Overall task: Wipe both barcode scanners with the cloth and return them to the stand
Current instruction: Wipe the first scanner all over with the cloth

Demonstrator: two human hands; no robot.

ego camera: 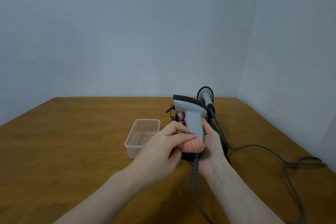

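Two scanners, one held (190, 112), one docked (206, 94) (stand mostly hidden), one cloth (192, 146)

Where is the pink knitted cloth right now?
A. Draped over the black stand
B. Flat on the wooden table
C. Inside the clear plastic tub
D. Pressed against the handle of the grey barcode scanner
D: the left hand presses the pink knitted cloth against the lower handle of the grey barcode scanner, which the right hand grips.

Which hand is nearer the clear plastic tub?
Left. The left hand, pressing the pink cloth, overlaps the tub in view; the right hand grips the scanner farther right.
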